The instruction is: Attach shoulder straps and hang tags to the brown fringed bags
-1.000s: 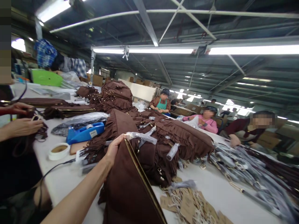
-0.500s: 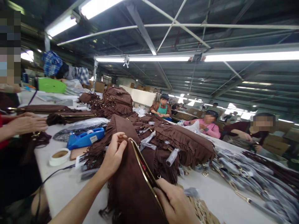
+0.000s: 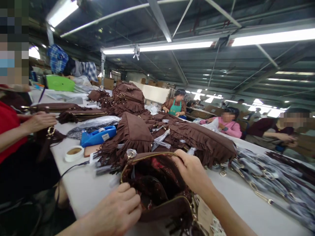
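Note:
A brown fringed bag (image 3: pixel 157 209) is held wide open over the near side of the table, its gold zipper parted and its dark patterned lining showing. My left hand (image 3: pixel 125 203) is closed on the near left edge of the opening. At the far right edge of the opening, my right hand (image 3: pixel 190 167) grips the rim, with the fingertips partly inside. A tan tag (image 3: pixel 204 214) hangs at the bag's right side. Just beyond lie more brown fringed bags (image 3: pixel 204 136) with plastic-wrapped parts.
On the white table (image 3: pixel 228 190) are a blue tape dispenser (image 3: pixel 98 135), a white tape roll (image 3: pixel 73 153) and a black cable. Wrapped straps (image 3: pixel 261 170) spread at the right. A person in red (image 3: pixel 8 127) works at the left; several people sit across.
The bag has turned and its opening is spread, showing the lining. My left hand has come down to the near edge; my right hand has moved up to the far rim.

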Demonstrator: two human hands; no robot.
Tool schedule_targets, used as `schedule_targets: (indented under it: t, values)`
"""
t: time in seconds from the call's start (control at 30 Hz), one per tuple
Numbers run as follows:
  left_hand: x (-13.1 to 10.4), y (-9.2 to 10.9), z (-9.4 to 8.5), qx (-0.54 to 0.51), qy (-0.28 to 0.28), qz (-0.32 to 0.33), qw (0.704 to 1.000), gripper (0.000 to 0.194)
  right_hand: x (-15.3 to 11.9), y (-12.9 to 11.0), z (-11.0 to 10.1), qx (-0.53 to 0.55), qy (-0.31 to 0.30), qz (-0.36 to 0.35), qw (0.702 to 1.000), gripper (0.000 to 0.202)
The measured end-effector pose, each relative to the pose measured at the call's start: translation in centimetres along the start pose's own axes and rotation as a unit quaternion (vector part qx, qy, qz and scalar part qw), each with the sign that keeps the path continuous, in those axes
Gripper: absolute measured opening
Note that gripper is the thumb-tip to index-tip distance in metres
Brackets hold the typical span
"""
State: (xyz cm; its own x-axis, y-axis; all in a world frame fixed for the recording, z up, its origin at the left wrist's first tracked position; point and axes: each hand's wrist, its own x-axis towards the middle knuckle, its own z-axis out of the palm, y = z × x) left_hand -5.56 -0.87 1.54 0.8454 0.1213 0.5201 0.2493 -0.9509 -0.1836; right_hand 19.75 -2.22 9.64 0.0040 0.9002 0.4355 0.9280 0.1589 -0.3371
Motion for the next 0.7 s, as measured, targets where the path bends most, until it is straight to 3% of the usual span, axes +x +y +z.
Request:
schedule_targets:
  t: [0.13, 0.33, 0.5, 0.6, 0.7]
  values:
    - [-2.1, 1.1, 1.6, -0.007, -0.012, -0.049, 0.999, 0.006, -0.4, -1.0, 1.2, -0.054, 0.005, -0.032, 0.998, 0.023]
    - [-2.8, 1.7, 2.6, 0.031, -0.007, -0.088, 0.996, 0.011, -2.4, -1.4, 4.2, -0.086, -0.025, -0.068, 0.994, 0.022]
    - [-4.5, 2.6, 4.7, -0.009, -0.065, -0.129, 0.989, 0.005, -4.8, -1.9, 5.9, -0.100, -0.012, -0.058, 0.993, 0.021]
    - [-6.7, 3.0, 7.1, -0.057, -0.050, -0.136, 0.988, 0.027, -7.7, -3.7, 7.0, -0.144, -0.028, -0.106, 0.983, 0.018]
    - [-8.2, 2.5, 9.0, -0.171, 0.007, -0.099, 0.980, 0.039, -10.1, -5.0, 8.3, -0.160, -0.098, -0.198, 0.962, 0.005]
